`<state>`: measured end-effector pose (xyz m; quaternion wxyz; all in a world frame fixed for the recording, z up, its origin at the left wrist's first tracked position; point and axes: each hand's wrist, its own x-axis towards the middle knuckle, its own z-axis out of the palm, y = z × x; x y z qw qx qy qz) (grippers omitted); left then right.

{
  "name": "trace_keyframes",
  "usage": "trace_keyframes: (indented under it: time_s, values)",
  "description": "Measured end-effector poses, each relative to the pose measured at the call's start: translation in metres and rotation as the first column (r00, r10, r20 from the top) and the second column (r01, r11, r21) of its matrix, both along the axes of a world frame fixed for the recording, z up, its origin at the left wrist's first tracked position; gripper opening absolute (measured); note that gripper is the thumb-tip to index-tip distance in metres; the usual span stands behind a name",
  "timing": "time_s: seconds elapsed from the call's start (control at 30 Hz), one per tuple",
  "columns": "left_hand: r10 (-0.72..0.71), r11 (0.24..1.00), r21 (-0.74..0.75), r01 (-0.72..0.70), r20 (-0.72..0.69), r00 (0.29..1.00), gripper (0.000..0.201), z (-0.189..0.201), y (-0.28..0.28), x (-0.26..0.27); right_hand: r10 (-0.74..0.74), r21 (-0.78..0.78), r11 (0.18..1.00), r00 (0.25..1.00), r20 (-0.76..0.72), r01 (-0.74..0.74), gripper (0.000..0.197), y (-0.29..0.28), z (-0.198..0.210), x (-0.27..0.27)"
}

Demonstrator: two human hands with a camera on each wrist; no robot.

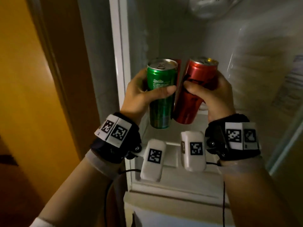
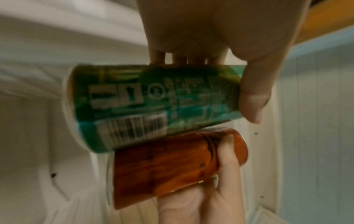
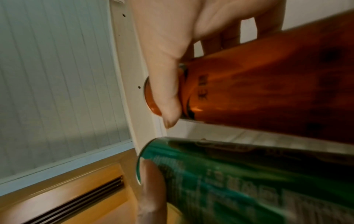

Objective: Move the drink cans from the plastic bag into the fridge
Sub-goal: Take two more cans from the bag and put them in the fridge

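Observation:
My left hand [image 1: 146,94] grips a green Sprite can [image 1: 161,94], thumb across its front. My right hand [image 1: 211,97] grips a red can [image 1: 195,90], tilted slightly left at its base. Both cans are held side by side in the mouth of the open fridge [image 1: 164,38], above its shelf [image 1: 183,161]. Another red can [image 1: 177,63] shows partly behind the green one. In the left wrist view the green can [image 2: 153,104] lies under my fingers with the red can [image 2: 172,166] beside it. The right wrist view shows the red can [image 3: 268,84] under my thumb and the green can [image 3: 249,181] below. The plastic bag is out of view.
The fridge's white frame [image 1: 118,63] stands to the left, with a yellow-brown wooden panel [image 1: 32,79] beyond it. The open fridge door [image 1: 278,79] is on the right. A round white fitting [image 1: 211,5] sits at the top of the fridge interior.

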<state>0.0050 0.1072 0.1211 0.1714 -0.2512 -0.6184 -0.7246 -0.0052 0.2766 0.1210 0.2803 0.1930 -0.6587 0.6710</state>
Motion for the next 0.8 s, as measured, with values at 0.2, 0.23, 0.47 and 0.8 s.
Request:
trace_keyframes:
  time_s: [0.2, 0.23, 0.47, 0.8]
  values:
    - [0.053, 0.995, 0.076, -0.058, 0.066, 0.996, 0.031, 0.015, 0.033, -0.101, -0.071, 0.001, 0.997, 0.995, 0.071, 0.071, 0.030, 0.026, 0.015, -0.097]
    - [0.066, 0.993, 0.095, -0.073, 0.074, 0.995, 0.033, 0.014, 0.037, -0.117, -0.077, 0.002, 0.997, 0.993, 0.093, 0.077, 0.029, 0.027, 0.017, -0.111]
    - [0.105, 0.986, 0.105, -0.133, 0.236, 0.966, 0.047, 0.003, 0.051, -0.184, -0.025, 0.128, 0.992, 0.966, 0.257, -0.008, 0.042, 0.032, 0.012, -0.182]
    - [0.095, 0.995, 0.006, -0.101, 0.288, 0.953, 0.031, 0.000, 0.049, -0.214, 0.022, 0.102, 0.993, 0.927, 0.373, -0.065, 0.053, 0.019, 0.005, -0.219]
